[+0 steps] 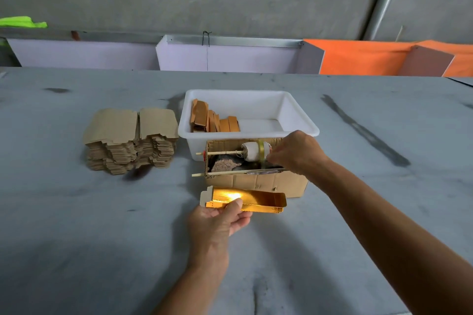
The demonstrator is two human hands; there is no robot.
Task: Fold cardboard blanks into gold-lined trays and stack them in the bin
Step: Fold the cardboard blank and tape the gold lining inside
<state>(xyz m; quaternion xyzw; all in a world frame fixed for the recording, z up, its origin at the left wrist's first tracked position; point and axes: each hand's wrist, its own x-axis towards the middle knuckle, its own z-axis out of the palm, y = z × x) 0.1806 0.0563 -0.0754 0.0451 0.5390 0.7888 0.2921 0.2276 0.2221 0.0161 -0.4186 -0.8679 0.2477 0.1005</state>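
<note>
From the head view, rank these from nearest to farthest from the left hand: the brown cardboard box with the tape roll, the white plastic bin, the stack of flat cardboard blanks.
Left hand holds the gold-lined tray.
1. Brown cardboard box, just beyond it.
2. White plastic bin, behind the box.
3. Stack of flat cardboard blanks, far left.
</note>
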